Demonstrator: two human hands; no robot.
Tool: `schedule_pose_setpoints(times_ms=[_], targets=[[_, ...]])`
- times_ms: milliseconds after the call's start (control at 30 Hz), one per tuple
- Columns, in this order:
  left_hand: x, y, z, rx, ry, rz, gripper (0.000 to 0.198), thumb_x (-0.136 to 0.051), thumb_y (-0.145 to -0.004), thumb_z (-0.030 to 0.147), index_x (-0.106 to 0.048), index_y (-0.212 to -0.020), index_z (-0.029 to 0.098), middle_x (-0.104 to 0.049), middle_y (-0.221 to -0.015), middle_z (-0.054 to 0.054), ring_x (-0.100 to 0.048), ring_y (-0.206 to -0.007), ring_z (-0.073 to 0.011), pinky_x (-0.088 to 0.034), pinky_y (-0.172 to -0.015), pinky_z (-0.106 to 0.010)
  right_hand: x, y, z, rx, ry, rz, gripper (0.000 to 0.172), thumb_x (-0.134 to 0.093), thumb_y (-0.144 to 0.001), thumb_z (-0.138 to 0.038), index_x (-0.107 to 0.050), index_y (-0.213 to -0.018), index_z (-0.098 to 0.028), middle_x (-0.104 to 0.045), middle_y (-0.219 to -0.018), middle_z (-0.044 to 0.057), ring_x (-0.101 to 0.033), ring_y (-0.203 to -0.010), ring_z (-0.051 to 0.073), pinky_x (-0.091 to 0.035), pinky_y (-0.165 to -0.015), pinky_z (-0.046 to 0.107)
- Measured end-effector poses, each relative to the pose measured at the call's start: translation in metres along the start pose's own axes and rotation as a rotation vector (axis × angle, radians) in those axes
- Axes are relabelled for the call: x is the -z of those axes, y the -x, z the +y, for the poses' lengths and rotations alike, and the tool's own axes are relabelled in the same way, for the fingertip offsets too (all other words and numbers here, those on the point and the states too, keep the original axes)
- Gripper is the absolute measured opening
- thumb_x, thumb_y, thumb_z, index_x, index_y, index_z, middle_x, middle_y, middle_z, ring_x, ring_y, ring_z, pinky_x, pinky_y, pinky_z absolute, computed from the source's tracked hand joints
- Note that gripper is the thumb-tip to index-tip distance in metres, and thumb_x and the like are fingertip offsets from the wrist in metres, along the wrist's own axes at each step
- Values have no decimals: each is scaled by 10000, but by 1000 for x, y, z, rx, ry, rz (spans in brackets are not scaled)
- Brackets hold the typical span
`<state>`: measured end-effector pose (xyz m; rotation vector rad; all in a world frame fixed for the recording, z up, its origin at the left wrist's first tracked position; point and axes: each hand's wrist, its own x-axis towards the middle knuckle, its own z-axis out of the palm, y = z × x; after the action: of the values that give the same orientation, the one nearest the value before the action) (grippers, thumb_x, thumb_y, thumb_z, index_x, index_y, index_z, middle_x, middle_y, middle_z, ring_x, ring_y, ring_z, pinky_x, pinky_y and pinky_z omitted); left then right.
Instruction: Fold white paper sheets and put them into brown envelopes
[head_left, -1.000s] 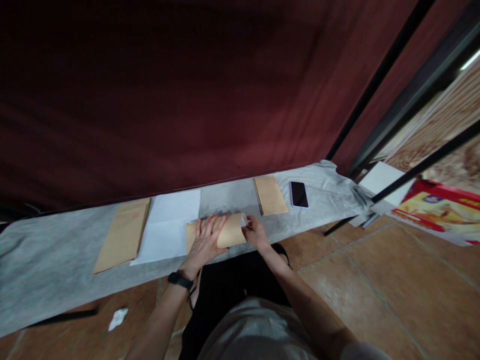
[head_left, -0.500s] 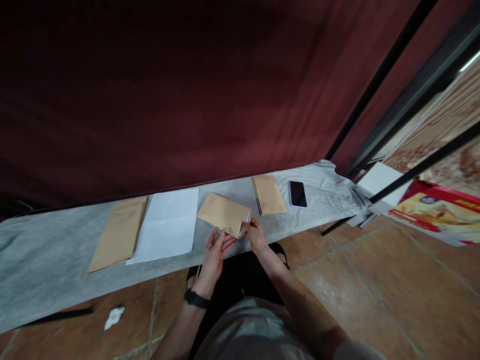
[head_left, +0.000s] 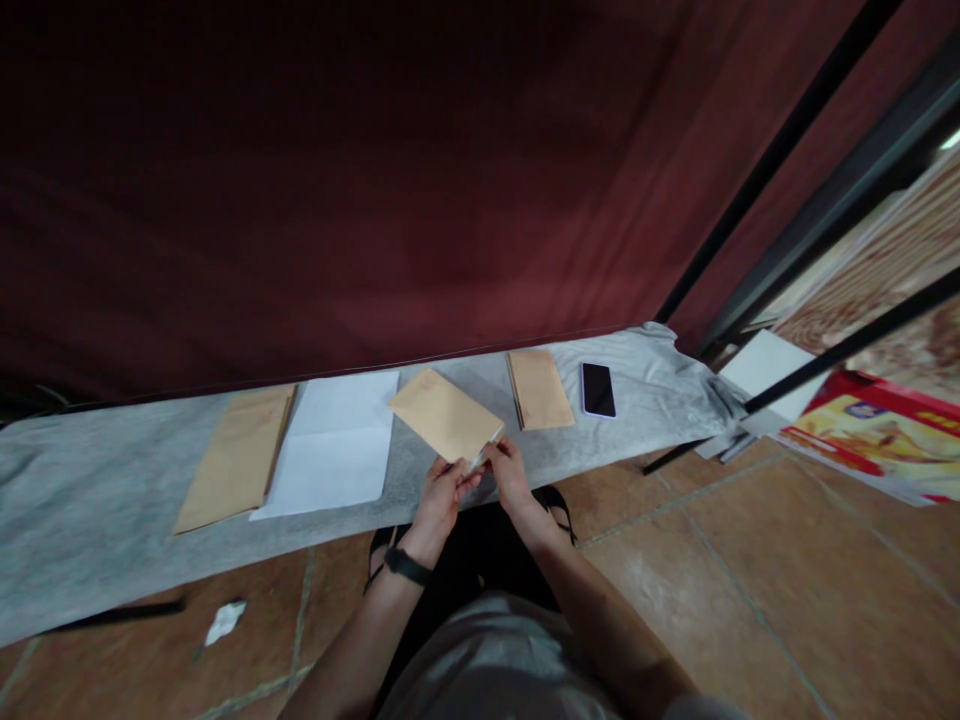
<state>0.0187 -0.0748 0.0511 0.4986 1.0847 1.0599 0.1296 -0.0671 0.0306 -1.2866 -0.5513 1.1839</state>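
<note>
You are holding a brown envelope [head_left: 446, 415] tilted just above the grey tabletop [head_left: 97, 500], straight in front of you, between the white sheet [head_left: 330, 450] and a small stack of envelopes [head_left: 538, 388]. Your left hand [head_left: 442, 492] is pinching its near edge, fingers closed narrowly on the paper. Your right hand [head_left: 508, 470] is nipping the near right corner, where something white is peeking out. The envelope is looking light, thin and flat, matte rather than slippery, and is probably creasing easily, so fingertip holds at the edges are suiting it. A glossy dark phone [head_left: 598, 388] is lying further right, and another brown stack [head_left: 236, 458] is resting left of the sheet on the felt-like cover.
</note>
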Motion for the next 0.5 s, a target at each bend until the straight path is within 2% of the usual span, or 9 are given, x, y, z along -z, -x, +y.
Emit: schedule_pose_setpoints(times_ms=[100,200,300,400,500], targets=[[4,-8,12,-21,-104,-20,209,-742,-746,126,-651,-931,155,-739,-796,-41,-712,-623,-150,-560,-577,-231,2,-5,-4,-22,-4,-30,168,-629,-700,-354,-624,-789,-211,-676,-678,-19,-617,-571,139,-523,-545,237],[7,-19,20,-89,-249,33,157,-710,-762,143,-627,-895,154,-707,-723,-9,-647,-517,-109,-488,-486,-189,3,-12,-7,-66,16,-46,162,-663,-707,-348,-614,-768,-206,-635,-599,-28,-598,-518,133,-507,-491,224],[10,-32,24,-134,-314,85,198,-704,-755,138,-612,-929,156,-677,-680,21,-569,-444,-78,-401,-418,-167,4,-17,-7,-113,41,-61,175,-687,-727,-350,-596,-745,-202,-629,-569,-17,-597,-485,138,-507,-461,231],[15,-43,24,-170,-343,121,357,-694,-755,118,-594,-1097,149,-661,-675,33,-522,-413,-72,-363,-403,-174,4,-20,-6,-166,69,-79,177,-684,-768,-346,-586,-740,-201,-667,-593,9,-607,-468,143,-515,-452,242],[23,-52,22,-260,-464,143,552,-658,-790,130,-500,-1318,151,-615,-647,58,-510,-418,-85,-373,-416,-186,4,-22,-5,-216,106,-102,165,-664,-813,-319,-587,-733,-196,-697,-621,28,-620,-467,145,-525,-462,245]])
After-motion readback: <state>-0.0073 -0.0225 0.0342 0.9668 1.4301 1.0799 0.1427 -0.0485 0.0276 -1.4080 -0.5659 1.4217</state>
